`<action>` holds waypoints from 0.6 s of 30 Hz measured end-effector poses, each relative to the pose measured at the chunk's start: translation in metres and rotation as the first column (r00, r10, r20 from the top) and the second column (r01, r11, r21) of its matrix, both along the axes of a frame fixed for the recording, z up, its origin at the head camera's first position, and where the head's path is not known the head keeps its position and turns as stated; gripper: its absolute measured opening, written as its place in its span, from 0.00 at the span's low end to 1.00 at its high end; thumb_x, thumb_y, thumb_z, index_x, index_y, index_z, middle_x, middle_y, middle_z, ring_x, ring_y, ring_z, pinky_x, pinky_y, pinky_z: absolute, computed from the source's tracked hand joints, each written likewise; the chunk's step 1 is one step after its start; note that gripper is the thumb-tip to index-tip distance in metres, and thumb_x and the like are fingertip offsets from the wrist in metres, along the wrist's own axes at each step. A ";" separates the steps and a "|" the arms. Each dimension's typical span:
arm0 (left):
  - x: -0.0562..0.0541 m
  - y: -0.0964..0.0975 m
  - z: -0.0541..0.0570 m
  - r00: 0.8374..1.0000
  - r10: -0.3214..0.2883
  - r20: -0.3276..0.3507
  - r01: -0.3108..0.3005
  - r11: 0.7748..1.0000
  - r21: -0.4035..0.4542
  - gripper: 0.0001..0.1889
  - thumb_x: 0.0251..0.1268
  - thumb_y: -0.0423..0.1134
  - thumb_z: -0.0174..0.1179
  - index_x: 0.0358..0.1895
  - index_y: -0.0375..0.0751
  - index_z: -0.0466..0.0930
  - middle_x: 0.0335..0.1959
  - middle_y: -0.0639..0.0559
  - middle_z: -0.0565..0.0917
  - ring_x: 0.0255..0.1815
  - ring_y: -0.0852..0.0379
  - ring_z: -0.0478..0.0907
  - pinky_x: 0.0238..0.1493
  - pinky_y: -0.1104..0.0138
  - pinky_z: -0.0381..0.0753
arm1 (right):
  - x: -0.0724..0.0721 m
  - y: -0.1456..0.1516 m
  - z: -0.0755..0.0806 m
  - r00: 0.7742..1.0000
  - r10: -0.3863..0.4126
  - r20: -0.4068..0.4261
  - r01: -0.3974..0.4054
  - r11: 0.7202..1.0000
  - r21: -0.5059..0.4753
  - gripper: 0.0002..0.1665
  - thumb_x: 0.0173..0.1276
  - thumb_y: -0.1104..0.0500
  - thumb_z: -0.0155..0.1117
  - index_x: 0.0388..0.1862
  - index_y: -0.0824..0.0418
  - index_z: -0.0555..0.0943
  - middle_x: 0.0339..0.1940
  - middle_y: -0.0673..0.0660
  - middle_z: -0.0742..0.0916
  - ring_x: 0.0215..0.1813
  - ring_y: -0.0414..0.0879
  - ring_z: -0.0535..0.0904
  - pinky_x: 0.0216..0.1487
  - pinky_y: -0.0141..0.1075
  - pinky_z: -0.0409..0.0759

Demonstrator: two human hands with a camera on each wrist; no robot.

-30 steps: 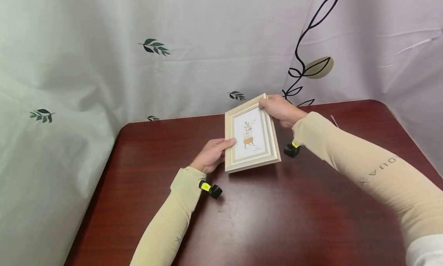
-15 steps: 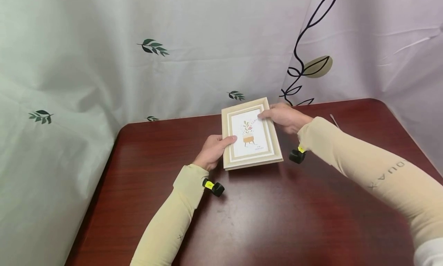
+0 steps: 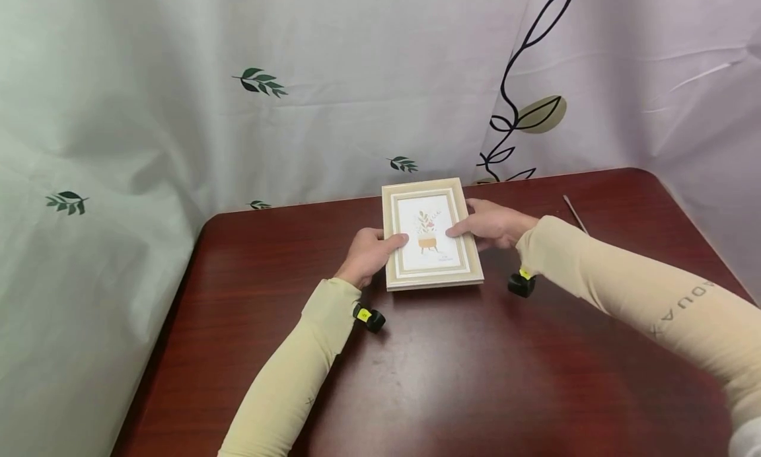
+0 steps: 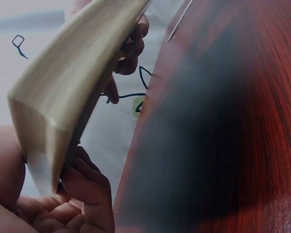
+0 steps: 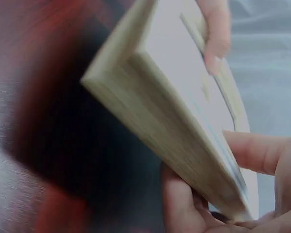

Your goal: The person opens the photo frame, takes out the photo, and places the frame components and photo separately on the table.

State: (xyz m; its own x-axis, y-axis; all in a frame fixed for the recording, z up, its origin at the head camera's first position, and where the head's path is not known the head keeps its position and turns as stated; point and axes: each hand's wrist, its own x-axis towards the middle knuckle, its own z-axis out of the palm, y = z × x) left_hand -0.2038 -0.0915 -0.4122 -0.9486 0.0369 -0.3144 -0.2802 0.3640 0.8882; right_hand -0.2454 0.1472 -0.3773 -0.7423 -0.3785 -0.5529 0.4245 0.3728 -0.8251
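Observation:
Both hands hold a cream picture frame above the table, its front turned up toward the head camera. Inside it is a white print of an orange plant pot with leaves. My left hand grips the left side, thumb on the front and fingers curled beneath, as the left wrist view shows at the frame's edge. The right hand grips the right side, its thumb lying over the print. In the right wrist view the right fingers curl under the frame's side.
A thin metal rod-like tool lies on the dark red table beyond the right forearm. Behind the table's back edge hangs a pale curtain with leaf patterns. Black cameras are strapped at both wrists.
The picture frame has turned from a slant to nearly straight and sits slightly lower in the view. The right hand has slid down along its right side; the left hand still grips the left side.

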 end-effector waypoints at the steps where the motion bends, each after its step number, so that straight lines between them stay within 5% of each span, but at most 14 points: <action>1: 0.000 0.000 0.000 1.000 -0.006 -0.001 0.006 1.000 -0.026 0.18 0.66 0.47 0.65 0.45 0.31 0.85 0.30 0.44 0.87 0.25 0.58 0.82 0.31 0.65 0.83 | 0.002 0.000 -0.002 1.000 -0.005 -0.014 0.005 1.000 0.018 0.43 0.72 0.65 0.62 0.77 0.67 0.51 0.58 0.67 0.79 0.47 0.50 0.85 0.49 0.45 0.85; 11: 0.000 0.005 0.002 0.999 -0.047 0.017 0.049 0.986 -0.159 0.16 0.65 0.48 0.66 0.38 0.35 0.87 0.28 0.49 0.85 0.24 0.59 0.76 0.27 0.69 0.74 | 0.008 0.000 -0.009 0.991 0.000 -0.136 0.028 0.979 0.202 0.41 0.71 0.62 0.65 0.74 0.75 0.55 0.52 0.68 0.82 0.44 0.50 0.84 0.45 0.38 0.83; 18: -0.001 0.007 0.002 0.998 -0.059 0.021 0.062 0.968 -0.242 0.16 0.63 0.49 0.66 0.34 0.36 0.87 0.23 0.51 0.81 0.21 0.58 0.72 0.23 0.69 0.69 | 0.009 -0.001 -0.013 0.990 0.006 -0.140 0.028 0.970 0.240 0.29 0.70 0.61 0.66 0.62 0.76 0.67 0.46 0.66 0.85 0.40 0.48 0.85 0.43 0.38 0.84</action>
State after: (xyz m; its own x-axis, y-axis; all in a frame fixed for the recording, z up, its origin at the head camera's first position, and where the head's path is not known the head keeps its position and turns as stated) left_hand -0.2048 -0.0849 -0.4105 -0.9427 0.0150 -0.3334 -0.2622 0.5847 0.7677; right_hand -0.2364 0.1462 -0.3901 -0.8216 -0.2378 -0.5181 0.3178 0.5634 -0.7626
